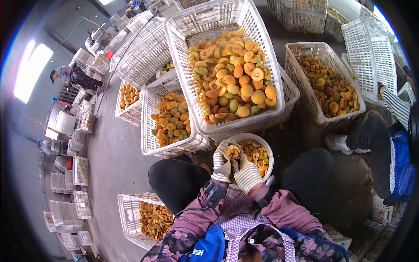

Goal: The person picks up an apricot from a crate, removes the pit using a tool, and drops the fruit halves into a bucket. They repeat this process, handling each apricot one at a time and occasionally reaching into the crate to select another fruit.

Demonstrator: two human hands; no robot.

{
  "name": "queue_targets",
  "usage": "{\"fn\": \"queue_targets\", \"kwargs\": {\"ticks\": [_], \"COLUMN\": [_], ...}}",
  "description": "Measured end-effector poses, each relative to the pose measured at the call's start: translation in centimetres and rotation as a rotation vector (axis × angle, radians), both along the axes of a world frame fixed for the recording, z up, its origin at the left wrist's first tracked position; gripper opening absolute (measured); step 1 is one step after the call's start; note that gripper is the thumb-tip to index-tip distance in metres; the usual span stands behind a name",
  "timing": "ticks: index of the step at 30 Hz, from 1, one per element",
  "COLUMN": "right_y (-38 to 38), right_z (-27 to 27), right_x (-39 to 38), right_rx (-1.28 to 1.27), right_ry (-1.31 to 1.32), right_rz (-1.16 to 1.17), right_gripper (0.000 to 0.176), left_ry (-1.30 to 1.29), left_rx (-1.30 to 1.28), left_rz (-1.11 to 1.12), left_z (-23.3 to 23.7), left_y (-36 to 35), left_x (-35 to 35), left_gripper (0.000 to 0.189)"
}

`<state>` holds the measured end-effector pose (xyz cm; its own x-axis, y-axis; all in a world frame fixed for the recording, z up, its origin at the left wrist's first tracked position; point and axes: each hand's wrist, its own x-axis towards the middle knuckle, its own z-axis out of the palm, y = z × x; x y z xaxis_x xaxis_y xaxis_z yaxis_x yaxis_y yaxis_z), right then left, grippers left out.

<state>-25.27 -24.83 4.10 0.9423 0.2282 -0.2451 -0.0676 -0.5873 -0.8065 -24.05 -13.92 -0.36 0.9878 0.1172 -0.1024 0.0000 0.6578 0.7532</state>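
Both hands wear striped, soiled work gloves and meet over the near rim of a round white bucket (271,153) that holds cut yellow fruit pieces. My left hand (223,162) is closed around an orange-yellow fruit (233,152), which looks opened, with a dark centre. Pressed up against the fruit from the right is my right hand (247,173), its fingers bent together; whether it holds a small tool I cannot make out. Just beyond the bucket, a large white crate (279,83) of whole and halved apricots (235,78) rests on another crate.
Crates of fruit stand at left (150,148), at right (325,120) and at lower left (126,218). A co-worker's leg (371,137) and striped sleeve (395,107) are at far right. Another person (78,76) bends among crates at upper left. Stacked crates (301,19) stand behind.
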Motion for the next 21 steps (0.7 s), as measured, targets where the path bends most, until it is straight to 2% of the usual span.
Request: {"fn": "queue_targets", "kwargs": {"ticks": [2, 3, 4, 5, 6, 7, 8, 9, 10, 12, 13, 15, 16, 17, 18, 19, 20, 21], "right_y": [0.0, 0.2, 0.5, 0.2, 0.1, 0.1, -0.1, -0.7, -0.4, -0.4, -0.3, -0.1, 0.1, 0.3, 1.0, -0.2, -0.2, -0.3], "right_z": [0.0, -2.6, -7.0, -3.9, 1.7, -2.3, -7.5, -6.0, -5.2, -3.0, -3.1, -4.0, -6.4, -10.0, -6.1, -1.7, -2.4, -4.2], "right_x": [-0.1, -0.4, -0.9, -1.3, -1.4, -1.1, -1.0, -0.9, -1.1, -1.6, -1.5, -1.6, -1.7, -1.6, -1.4, -1.9, -1.8, -1.9], "right_rx": [0.010, 0.042, 0.100, 0.121, 0.619, 0.730, 0.411, 0.223, 0.714, 0.662, 0.659, 0.401, 0.403, 0.817, 1.223, 0.721, 0.719, 0.572], "right_ry": [0.045, 0.008, -0.104, -0.091, 0.377, 0.367, 0.000, -0.215, 0.301, 0.445, 0.438, -0.019, -0.028, 0.224, 0.490, 0.469, 0.467, 0.309], "right_rz": [-0.006, 0.011, 0.138, 0.087, -0.071, 0.042, 0.181, 0.305, 0.102, -0.036, -0.024, 0.063, 0.068, -0.050, -0.169, -0.067, -0.059, 0.038], "right_gripper": [0.051, 0.049, 0.048, 0.040, 0.035, 0.033, 0.032, 0.031, 0.033, 0.033, 0.033, 0.032, 0.032, 0.030, 0.028, 0.023, 0.023, 0.028], "left_ry": [-0.018, -0.071, -0.237, -0.316, -0.441, -0.606, -0.098, 0.159, 0.070, 0.116, 0.134, 0.165, 0.200, 0.170, 0.160, 0.104, 0.051, 0.221], "left_rx": [0.467, 0.505, 1.083, 1.168, 1.440, 1.241, 0.644, 0.319, 0.257, 0.227, 0.215, 0.167, 0.118, 0.071, 0.073, 0.161, 0.248, 0.539], "left_rz": [0.254, 0.281, 0.055, 0.109, 0.154, 0.176, 0.064, 0.037, -0.081, -0.107, -0.097, -0.033, 0.023, 0.021, 0.027, -0.059, -0.144, -0.212], "left_z": [-3.2, -1.0, 1.9, 1.8, 2.2, 2.0, 2.8, 1.6, 1.7, 2.4, 2.7, 2.7, 2.6, 2.2, 1.6, 1.0, 1.5, 2.1], "left_y": [0.0, -0.5, 1.1, 1.2, 1.5, 1.7, 0.7, 0.7, 1.2, 1.0, 0.7, 0.0, -0.4, -0.5, -0.3, 0.1, 0.2, 0.2], "left_x": [0.6, 0.5, 1.0, 1.0, 1.1, 1.1, 0.6, 1.3, 1.3, 1.2, 1.1, 1.0, 1.1, 1.1, 1.2, 1.3, 1.3, 1.2], "left_gripper": [0.021, 0.031, 0.034, 0.034, 0.029, 0.022, 0.017, 0.015, 0.018, 0.015, 0.013, 0.012, 0.011, 0.011, 0.011, 0.011, 0.012, 0.013]}}
